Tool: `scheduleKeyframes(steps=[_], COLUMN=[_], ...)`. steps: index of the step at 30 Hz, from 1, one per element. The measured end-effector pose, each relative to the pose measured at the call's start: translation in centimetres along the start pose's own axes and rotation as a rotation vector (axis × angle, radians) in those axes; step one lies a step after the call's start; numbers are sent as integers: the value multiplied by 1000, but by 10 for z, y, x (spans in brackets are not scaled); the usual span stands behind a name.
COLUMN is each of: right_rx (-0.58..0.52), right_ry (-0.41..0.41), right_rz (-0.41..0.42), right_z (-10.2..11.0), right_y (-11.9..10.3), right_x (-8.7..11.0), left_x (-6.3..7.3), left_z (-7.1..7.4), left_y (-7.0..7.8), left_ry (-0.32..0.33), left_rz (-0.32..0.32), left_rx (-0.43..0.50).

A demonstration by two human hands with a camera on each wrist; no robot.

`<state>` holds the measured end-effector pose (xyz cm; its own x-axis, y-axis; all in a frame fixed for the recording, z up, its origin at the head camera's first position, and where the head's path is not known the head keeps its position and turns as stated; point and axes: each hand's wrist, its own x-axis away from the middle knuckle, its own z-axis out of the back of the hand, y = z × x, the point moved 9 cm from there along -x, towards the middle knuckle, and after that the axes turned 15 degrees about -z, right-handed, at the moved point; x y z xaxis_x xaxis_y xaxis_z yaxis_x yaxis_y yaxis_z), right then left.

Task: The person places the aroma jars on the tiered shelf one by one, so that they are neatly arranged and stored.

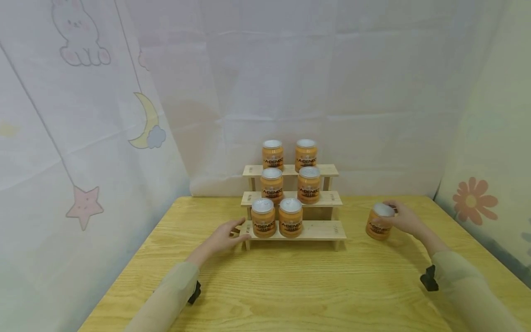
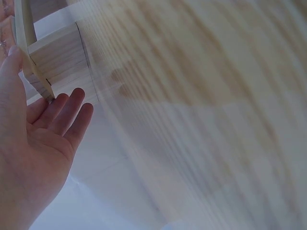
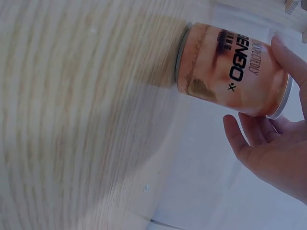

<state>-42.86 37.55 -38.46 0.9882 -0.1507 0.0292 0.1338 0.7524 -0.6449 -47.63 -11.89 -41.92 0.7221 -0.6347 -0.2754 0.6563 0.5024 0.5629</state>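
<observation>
An orange can [image 1: 378, 226] with a silver lid stands at the right of the table, tilted slightly in the head view. My right hand [image 1: 403, 218] grips it near the lid, thumb on one side and fingers round the other; its label [image 3: 240, 60] shows in the right wrist view. My left hand [image 1: 224, 236] holds the left end of the lowest step of a three-step wooden rack [image 1: 319, 229]. In the left wrist view the thumb lies on one face of the board [image 2: 36, 79], with fingertips at its end. Two matching cans stand on each step, including a front can [image 1: 291, 221].
The wood-grain table [image 1: 265, 286] spreads in front of the rack, with bare surface between the rack and the right-hand can. A pale cloth backdrop [image 1: 269, 83] hangs close behind. Printed cloth walls [image 1: 493, 152] flank the table on both sides.
</observation>
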Motion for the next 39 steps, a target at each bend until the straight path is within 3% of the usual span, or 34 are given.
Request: scheduleKeyframes(steps=[19, 27, 34, 39], right_rx=[-21, 24, 49, 60], right_ry=[-24, -22, 18, 10], right_rz=[40, 84, 100, 95], right_z=[-9, -7, -2, -2], right_y=[-1, -12, -14, -18], right_x=[9, 16, 23, 25], left_x=[1, 0, -4, 0], left_z=[-3, 2, 0, 1], left_y=[0, 2, 6, 3], left_ry=[6, 5, -2, -1], left_rz=[2, 25, -12, 7], left_rx=[9, -7, -5, -4])
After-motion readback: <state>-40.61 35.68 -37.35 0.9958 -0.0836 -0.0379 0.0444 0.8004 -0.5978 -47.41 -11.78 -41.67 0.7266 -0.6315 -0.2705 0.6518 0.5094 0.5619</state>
